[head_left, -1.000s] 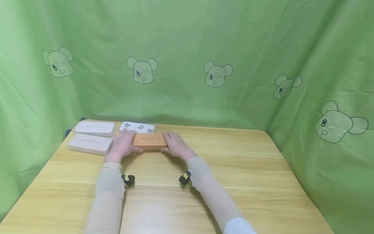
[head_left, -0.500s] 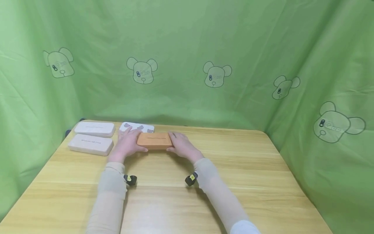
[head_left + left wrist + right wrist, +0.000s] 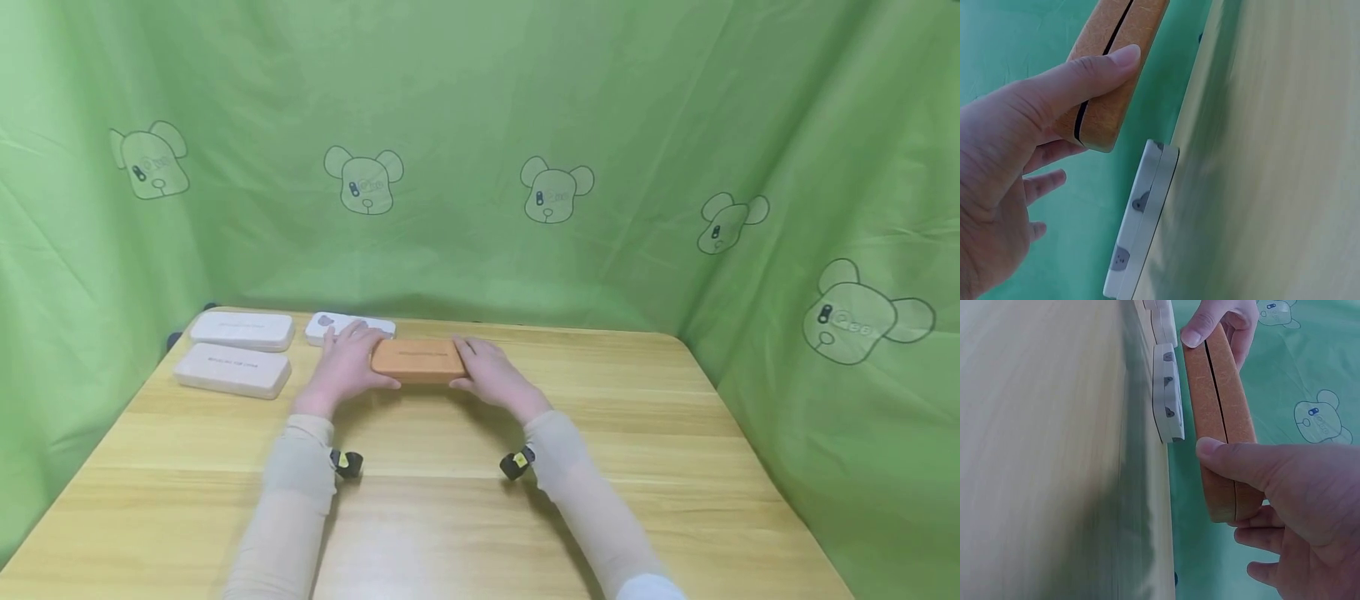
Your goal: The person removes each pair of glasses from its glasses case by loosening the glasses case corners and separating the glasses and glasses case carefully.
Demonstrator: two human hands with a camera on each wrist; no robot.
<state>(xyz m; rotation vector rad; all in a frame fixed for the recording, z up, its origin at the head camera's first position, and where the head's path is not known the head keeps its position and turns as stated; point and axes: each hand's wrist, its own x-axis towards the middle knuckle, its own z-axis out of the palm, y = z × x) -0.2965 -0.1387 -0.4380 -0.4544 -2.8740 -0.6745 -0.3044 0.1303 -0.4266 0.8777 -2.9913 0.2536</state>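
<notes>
An orange-brown, oblong hard case [image 3: 418,362], like a glasses case, is held level above the table between both hands. My left hand [image 3: 347,365] grips its left end; in the left wrist view the thumb lies across the dark seam and the other fingers reach behind. At the other end my right hand [image 3: 497,377] pinches the case, its thumb [image 3: 1235,459] on the near side in the right wrist view. Behind the left hand lies a white case with grey bear prints [image 3: 1138,215], partly covered by that hand in the head view.
Two pale cases lie at the table's back left: a white one [image 3: 242,328] and, in front of it, a pinkish one [image 3: 232,371]. Green curtains [image 3: 465,100] with bear heads surround the wooden table [image 3: 645,433] at back and sides.
Both hands have moved to the right together, carrying the orange-brown case away from the pale cases. Those cases on the table have stayed in place.
</notes>
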